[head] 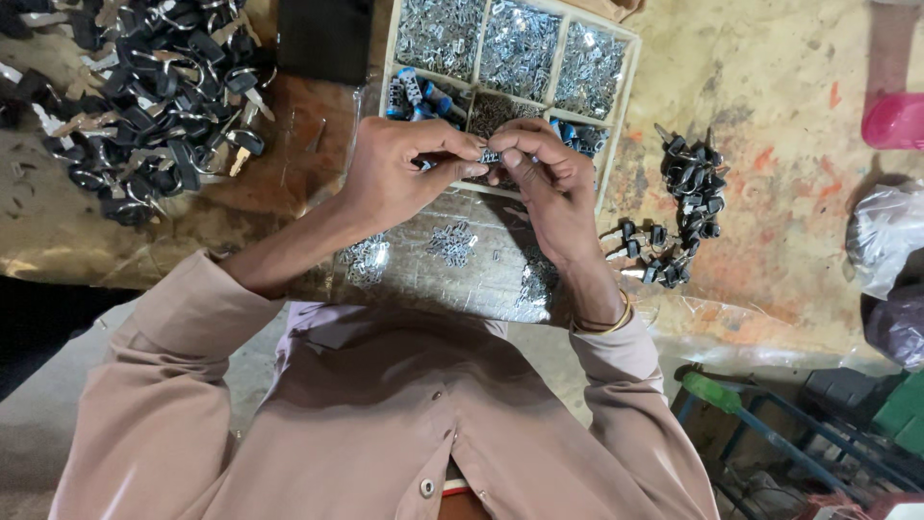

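Note:
My left hand and my right hand meet above a board, fingertips pinched together on a small silver metal part. Just beyond them stands a wooden divided tray; its far compartments are full of small silver metal pieces and its near ones hold blue-and-black parts. Under my wrists, little heaps of loose silver pieces lie on a shiny sheet. My right wrist wears a thin bangle.
A big pile of black-headed keys lies at far left. A smaller heap of black-headed keys sits right of the tray. A black box stands beside the tray. Plastic bags and a pink object lie at right.

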Demonstrator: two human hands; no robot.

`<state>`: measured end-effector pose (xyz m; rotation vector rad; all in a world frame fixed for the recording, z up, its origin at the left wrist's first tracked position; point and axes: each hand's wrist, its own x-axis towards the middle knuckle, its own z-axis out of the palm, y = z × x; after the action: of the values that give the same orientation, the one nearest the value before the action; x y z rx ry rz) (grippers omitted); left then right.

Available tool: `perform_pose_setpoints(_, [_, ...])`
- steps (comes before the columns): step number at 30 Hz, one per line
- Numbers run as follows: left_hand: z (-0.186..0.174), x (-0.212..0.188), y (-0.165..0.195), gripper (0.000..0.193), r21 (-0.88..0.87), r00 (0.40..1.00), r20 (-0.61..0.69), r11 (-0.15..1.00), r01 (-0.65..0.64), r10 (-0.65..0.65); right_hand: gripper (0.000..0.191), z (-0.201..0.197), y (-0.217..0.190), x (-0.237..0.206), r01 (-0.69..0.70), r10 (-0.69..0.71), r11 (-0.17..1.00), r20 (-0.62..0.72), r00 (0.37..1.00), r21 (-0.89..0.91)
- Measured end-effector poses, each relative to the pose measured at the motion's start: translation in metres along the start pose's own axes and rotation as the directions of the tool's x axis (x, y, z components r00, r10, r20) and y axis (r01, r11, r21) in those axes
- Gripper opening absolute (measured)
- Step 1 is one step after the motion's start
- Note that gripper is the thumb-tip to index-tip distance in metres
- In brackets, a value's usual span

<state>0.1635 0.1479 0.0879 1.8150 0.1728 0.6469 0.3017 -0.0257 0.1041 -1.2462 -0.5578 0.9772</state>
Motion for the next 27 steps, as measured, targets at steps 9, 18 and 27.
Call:
perform_pose_setpoints(9, [0.001, 0.0, 0.0, 0.015, -0.084, 1.0, 0.016, 0.996, 0.003, -0.002, 0.031, -0.008, -0.038, -0.009, 0.069, -0.067, 0.911, 0.018, 0.998, -0.408])
perform_pose_setpoints(18, [-0.001, 0.002, -0.002, 0.012, -0.1, 0.997, 0.042, 0.993, -0.054, 0.059, 0.022, -0.006, -0.037, -0.073, 0.067, -0.247, 0.061, 0.05, 0.968, -0.996])
perform_pose_setpoints(27, [-0.008, -0.04, 0.026, 0.014, -0.05, 0.999, -0.007, 0.998, -0.033, 0.032, 0.03, -0.003, 0.001, -0.099, 0.089, -0.365, 0.036, 0.069, 0.928, -0.995])
